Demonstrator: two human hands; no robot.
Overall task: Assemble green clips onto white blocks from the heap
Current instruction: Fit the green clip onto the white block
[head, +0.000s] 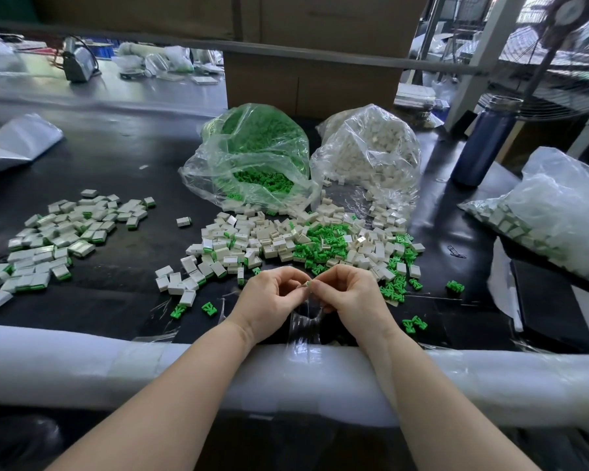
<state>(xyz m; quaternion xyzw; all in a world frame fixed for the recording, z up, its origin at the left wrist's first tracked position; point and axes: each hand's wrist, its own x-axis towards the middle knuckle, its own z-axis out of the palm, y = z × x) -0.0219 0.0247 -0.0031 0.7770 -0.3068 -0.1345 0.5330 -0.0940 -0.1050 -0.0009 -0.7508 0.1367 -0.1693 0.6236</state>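
Note:
My left hand (272, 294) and my right hand (349, 292) meet just in front of the heap, fingertips together. Between them they pinch one small piece (308, 284), pale with a trace of green, mostly hidden by the fingers. A mixed heap of white blocks (252, 241) and green clips (320, 241) spreads on the black table right behind the hands. Several loose green clips (397, 288) lie to the right of my right hand.
A clear bag of green clips (252, 154) and a clear bag of white blocks (371, 154) stand behind the heap. Assembled blocks (55, 239) lie at the left. Another filled bag (544, 212) sits at right, beside a blue bottle (487, 144). White foam padding (116, 365) lines the near edge.

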